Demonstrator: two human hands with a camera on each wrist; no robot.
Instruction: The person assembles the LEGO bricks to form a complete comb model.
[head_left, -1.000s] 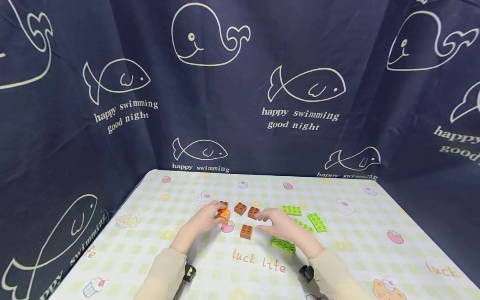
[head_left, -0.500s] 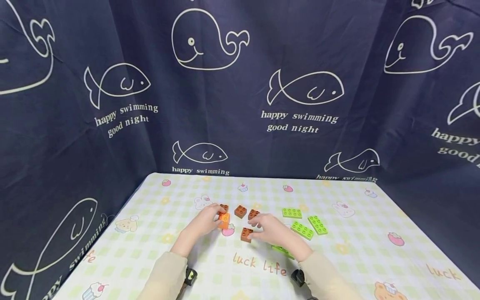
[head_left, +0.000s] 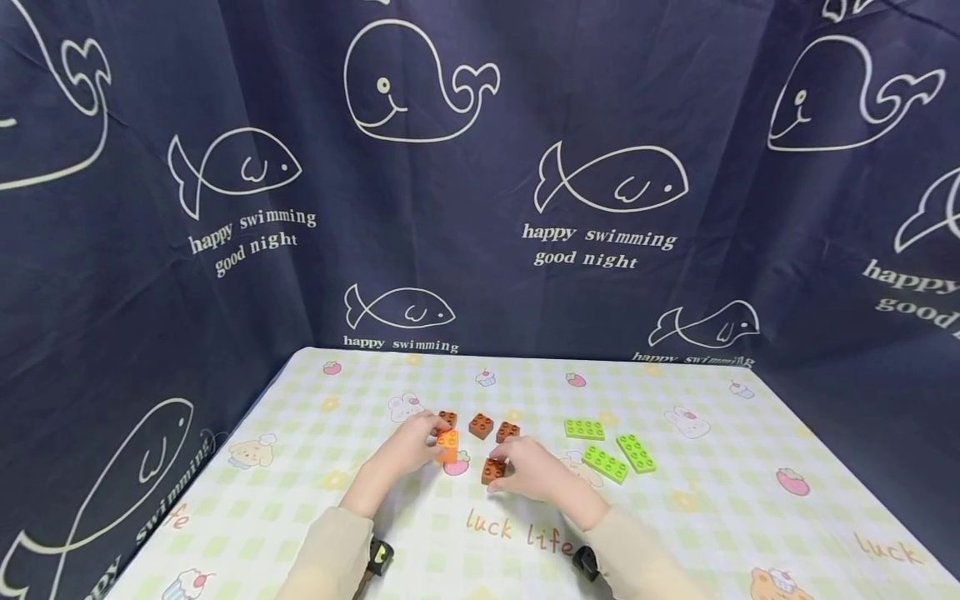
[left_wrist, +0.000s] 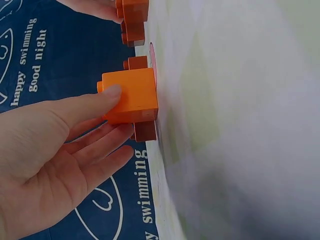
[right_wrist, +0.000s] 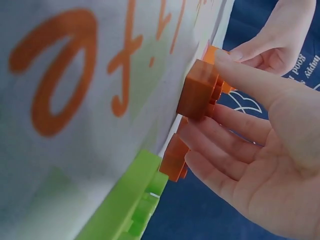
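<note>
My left hand (head_left: 405, 443) pinches an orange building brick (head_left: 447, 447) between thumb and fingers, low over the table. In the left wrist view the thumb lies across the side of that brick (left_wrist: 132, 97). To the right, my right hand (head_left: 534, 468) holds a brown 2x2 brick (head_left: 492, 472) by its sides. The right wrist view shows this brown brick (right_wrist: 197, 90) between thumb and fingers, studs facing the palm. Behind the hands sit more brown bricks: one beside the left fingertips (head_left: 442, 422), one in the middle (head_left: 481, 426), and another (head_left: 507, 430) just beyond the right hand.
Three lime-green 2x4 bricks (head_left: 584, 429) lie on the right. Another green brick (right_wrist: 125, 200) shows in the right wrist view, covered by the right arm in the head view. A checked cloth (head_left: 300, 492) covers the table, with dark blue curtains (head_left: 480, 208) around it.
My right hand has moved left and nearer, from beside the brown bricks onto the nearest one, and now grips it. The left hand keeps hold of the orange brick in about the same place.
</note>
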